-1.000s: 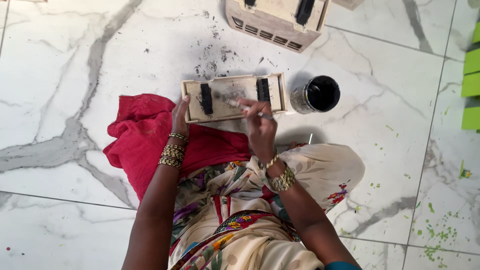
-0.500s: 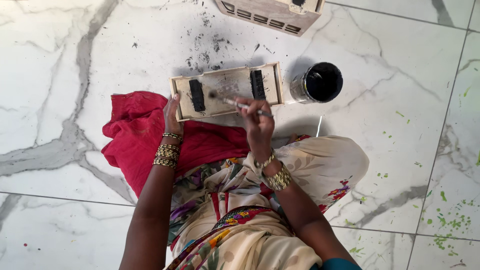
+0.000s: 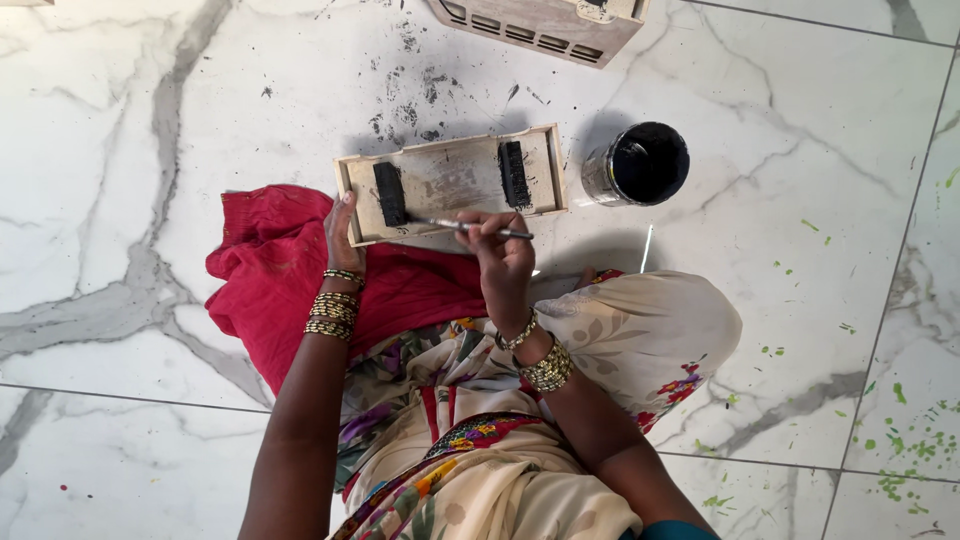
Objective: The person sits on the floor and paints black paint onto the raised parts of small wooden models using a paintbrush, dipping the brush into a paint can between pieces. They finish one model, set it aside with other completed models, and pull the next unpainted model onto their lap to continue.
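Marble floor [image 3: 150, 120], white with grey veins, fills most of my view, flecked with black specks beyond the grip and green specks far off to its right. Next in size, I see red cloth [image 3: 260, 290] spread under and to the left of the left wrist. At the top edge, well beyond both hands, sits a slatted wooden box [image 3: 540, 25]. Just ahead of the grip lies the wooden tray [image 3: 450, 180], pale, rimmed and flat on the floor, with two black blocks standing in it, one at each end. To the right of the grip, near the tray's right end, stands a round tin [image 3: 645, 165] of black paint, open. My left hand [image 3: 342, 235] is pressed against the tray's near-left corner, fingers closed on its rim, steadying it. My right hand [image 3: 505, 255] is pinched shut around a thin brush [image 3: 470, 228], which lies nearly level and points left from the grip; its tip reaches the near rim beside the left block [image 3: 390, 193].
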The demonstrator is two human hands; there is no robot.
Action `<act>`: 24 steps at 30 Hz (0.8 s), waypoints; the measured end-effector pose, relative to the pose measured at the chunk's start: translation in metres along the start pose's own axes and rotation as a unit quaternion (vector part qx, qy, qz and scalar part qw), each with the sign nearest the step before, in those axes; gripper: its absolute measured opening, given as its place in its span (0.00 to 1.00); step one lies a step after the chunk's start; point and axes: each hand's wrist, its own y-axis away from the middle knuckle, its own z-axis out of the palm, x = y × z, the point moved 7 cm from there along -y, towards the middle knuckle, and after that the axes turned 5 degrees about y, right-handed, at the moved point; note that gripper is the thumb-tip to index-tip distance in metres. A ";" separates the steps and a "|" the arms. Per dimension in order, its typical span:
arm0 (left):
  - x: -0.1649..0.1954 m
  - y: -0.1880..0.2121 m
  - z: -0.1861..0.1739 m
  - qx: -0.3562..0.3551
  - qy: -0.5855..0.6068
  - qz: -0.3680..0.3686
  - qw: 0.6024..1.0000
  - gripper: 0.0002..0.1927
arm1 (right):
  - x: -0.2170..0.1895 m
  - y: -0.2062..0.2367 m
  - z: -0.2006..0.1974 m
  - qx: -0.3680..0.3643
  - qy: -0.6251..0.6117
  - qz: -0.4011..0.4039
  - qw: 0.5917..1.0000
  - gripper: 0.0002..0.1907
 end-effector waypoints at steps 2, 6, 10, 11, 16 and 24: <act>0.000 0.000 -0.001 0.002 0.006 0.000 1.000 0.30 | -0.004 -0.009 0.001 0.022 0.004 -0.025 0.999 0.04; -0.002 -0.002 -0.004 0.035 0.014 -0.024 0.999 0.29 | 0.004 -0.045 0.023 0.025 0.019 -0.068 0.997 0.03; 0.001 -0.003 0.000 0.025 0.003 -0.006 1.000 0.29 | 0.007 -0.030 0.023 -0.008 0.093 -0.053 0.994 0.03; 0.000 -0.002 0.000 0.020 0.009 -0.011 1.000 0.29 | 0.007 -0.020 0.019 -0.018 0.073 -0.033 0.997 0.04; 0.000 0.002 -0.001 0.023 0.001 -0.014 1.000 0.29 | -0.002 -0.010 0.013 -0.044 0.046 -0.030 0.998 0.05; 0.004 -0.005 0.001 0.033 -0.010 0.012 0.999 0.29 | -0.016 -0.054 0.038 -0.050 0.045 -0.074 0.995 0.05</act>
